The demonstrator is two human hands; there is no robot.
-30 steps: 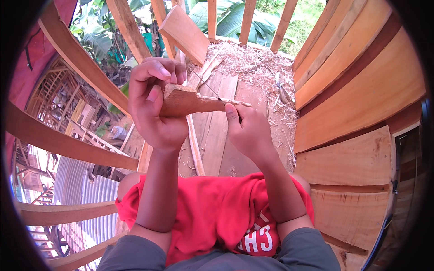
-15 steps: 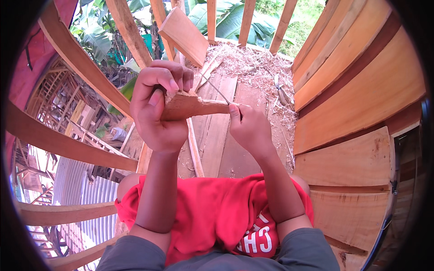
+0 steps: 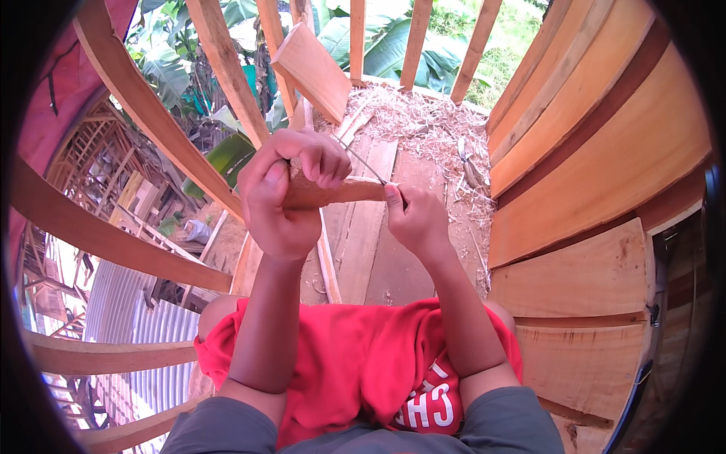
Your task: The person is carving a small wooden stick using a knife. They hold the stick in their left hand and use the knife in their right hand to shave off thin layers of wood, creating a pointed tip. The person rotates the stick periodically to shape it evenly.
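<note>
Over my lap, my left hand (image 3: 280,193) is closed around the thick end of a carved piece of wood (image 3: 352,191), its fingers curled over the top. The wood narrows toward the right and reaches my right hand (image 3: 417,221), which is closed at that narrow end with the thumb on top. A thin dark strip (image 3: 365,162), perhaps a blade or rod seen edge-on, slants up and left from my right thumb. My right fingers hide how its near end is held. Its far end lies close to my left knuckles.
Wooden planks (image 3: 363,227) form the floor ahead, with curly wood shavings (image 3: 423,113) heaped at the far end. A board (image 3: 311,72) leans against upright slats (image 3: 227,68). Planked boards (image 3: 597,174) wall the right side. Red cloth (image 3: 340,356) covers my lap.
My left hand has lowered slightly and shifted right, its fingers now folded further over the wood. My right hand stays almost in place at the narrow end.
</note>
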